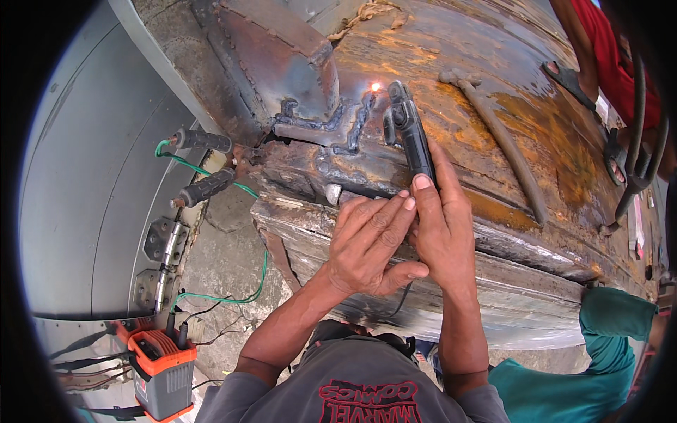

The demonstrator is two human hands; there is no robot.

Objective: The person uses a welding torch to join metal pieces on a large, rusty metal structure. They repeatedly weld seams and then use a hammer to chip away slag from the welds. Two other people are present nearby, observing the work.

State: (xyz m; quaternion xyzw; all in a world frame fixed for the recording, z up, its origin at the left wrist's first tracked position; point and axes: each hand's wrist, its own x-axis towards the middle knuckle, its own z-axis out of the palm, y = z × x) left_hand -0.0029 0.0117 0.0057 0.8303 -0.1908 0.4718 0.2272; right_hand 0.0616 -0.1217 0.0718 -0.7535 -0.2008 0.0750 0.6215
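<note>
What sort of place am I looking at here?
Probably a welding or metal-repair work area: the right hand holds a black electrode holder, a bright spot glows beside rusty metal, and an orange-and-gray box resembles a portable welding machine.

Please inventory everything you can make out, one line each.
Electrode holder: one, black, upper centre
Glowing spot: one, orange, upper centre
Weld seams: several, dark, upper centre
Rusty metal surface: one, brown, upper right
Hammer: one, brown, on the rusty surface
Grips: two, black, left
Cable: at least one, green, left
Machine: one, orange and grey, lower left
Panel: one, grey, left
Co-worker in red: one, upper right
Co-worker in teal: one, lower right
Left hand: one, bare, centre
Right hand: one, bare, gripping the holder
</note>
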